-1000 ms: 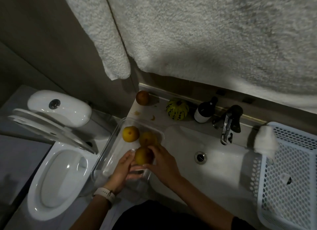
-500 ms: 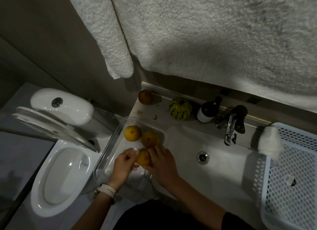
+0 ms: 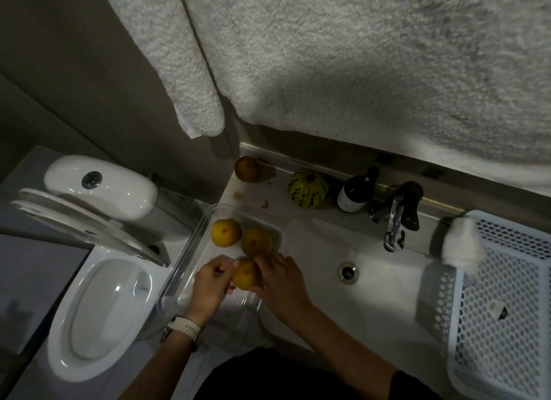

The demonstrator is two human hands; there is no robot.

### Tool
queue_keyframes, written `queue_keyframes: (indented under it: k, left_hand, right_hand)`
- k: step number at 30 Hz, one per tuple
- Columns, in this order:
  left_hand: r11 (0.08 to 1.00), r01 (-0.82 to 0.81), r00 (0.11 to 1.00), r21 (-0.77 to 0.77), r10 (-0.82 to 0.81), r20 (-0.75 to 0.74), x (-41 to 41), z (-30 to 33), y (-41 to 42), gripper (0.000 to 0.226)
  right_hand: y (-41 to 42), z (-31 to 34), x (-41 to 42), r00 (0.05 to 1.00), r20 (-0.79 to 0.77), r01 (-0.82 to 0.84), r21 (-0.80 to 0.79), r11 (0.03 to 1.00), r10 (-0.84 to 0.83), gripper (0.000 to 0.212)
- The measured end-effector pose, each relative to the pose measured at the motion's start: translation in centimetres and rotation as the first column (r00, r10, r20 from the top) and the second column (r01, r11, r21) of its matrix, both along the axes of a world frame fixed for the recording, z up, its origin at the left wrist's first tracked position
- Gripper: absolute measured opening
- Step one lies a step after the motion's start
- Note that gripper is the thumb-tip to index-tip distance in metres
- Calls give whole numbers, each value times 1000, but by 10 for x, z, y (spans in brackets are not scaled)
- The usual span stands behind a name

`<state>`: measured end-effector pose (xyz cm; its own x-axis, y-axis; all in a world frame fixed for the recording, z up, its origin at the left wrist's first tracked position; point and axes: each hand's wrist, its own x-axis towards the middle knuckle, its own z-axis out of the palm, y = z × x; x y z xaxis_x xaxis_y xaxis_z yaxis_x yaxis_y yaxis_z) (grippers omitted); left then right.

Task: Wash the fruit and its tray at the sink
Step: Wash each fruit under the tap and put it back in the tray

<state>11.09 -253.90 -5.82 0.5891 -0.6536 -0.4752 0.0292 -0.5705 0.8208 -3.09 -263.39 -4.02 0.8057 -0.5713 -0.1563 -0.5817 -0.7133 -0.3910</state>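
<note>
**Kid:** Where the two arms reach in, what are the hands doing?

**Helper:** Both hands hold one yellow fruit (image 3: 246, 276) over the near end of the clear tray (image 3: 179, 276). The left hand (image 3: 210, 283) has its fingers curled, and its grip pinches the left side of the fruit. A pale watch (image 3: 186, 328) sits on that wrist. The right hand (image 3: 281, 277) cups the fruit from the right, with its fingers bent over the top.

**Kid:** Where is the tray?

**Helper:** It sits on the left side of the white desk (image 3: 277, 200), just beside the sink bowl (image 3: 372, 277). Its near end sticks out past the front edge.

**Kid:** Is more fruit in it?

**Helper:** Yes. A second yellow fruit (image 3: 256, 241) lies just behind the held one, touching it. A third yellow fruit (image 3: 226, 232) lies at the far left of the tray.

**Kid:** What is past the tray?

**Helper:** A brownish fruit (image 3: 246, 168) sits in the back corner of the desk. Near it are a striped green and yellow gourd (image 3: 307, 188) and a dark bottle (image 3: 356, 191) with a white label. The tap (image 3: 398, 217) stands behind the sink bowl, and the drain (image 3: 347, 271) is in front of it.

**Kid:** And at the sides?

**Helper:** A white basket (image 3: 504, 307) with holes is on the right. A toilet (image 3: 98, 298) with its lid up is on the left. Big fluffy towels (image 3: 357, 71) hang over the back.
</note>
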Motion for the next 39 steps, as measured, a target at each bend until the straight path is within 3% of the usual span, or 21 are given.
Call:
queue_keyframes:
  k: [7, 11, 14, 19, 23, 33, 39]
  left_hand:
    - [998, 59, 996, -16, -58, 68, -1, 12, -1, 40]
    - [991, 132, 952, 22, -133, 276, 3, 22, -3, 29]
    - [986, 160, 894, -36, -130, 428, 3, 37, -18, 22]
    - [945, 277, 838, -171, -151, 524, 1, 58, -69, 20]
    - [957, 289, 723, -5, -214, 657, 21, 47, -127, 37]
    - [885, 289, 654, 364, -460, 601, 76, 16, -217, 73]
    - [920, 288, 735, 266, -390, 554, 80, 5, -224, 73]
  right_hand:
    - [-2, -7, -3, 1000, 21, 16, 31, 999, -17, 46]
    - [-8, -5, -10, 997, 55, 41, 93, 995, -46, 40]
    - [-14, -1, -21, 967, 162, 162, 193, 968, -195, 30]
    - [-36, 0, -38, 845, 226, 398, 340, 852, -485, 11]
    - [-56, -1, -43, 772, 243, 475, 396, 786, -588, 9]
    - [-94, -8, -33, 745, 201, 493, 477, 727, -637, 18]
    - [-107, -10, -30, 746, 208, 486, 481, 730, -633, 13]
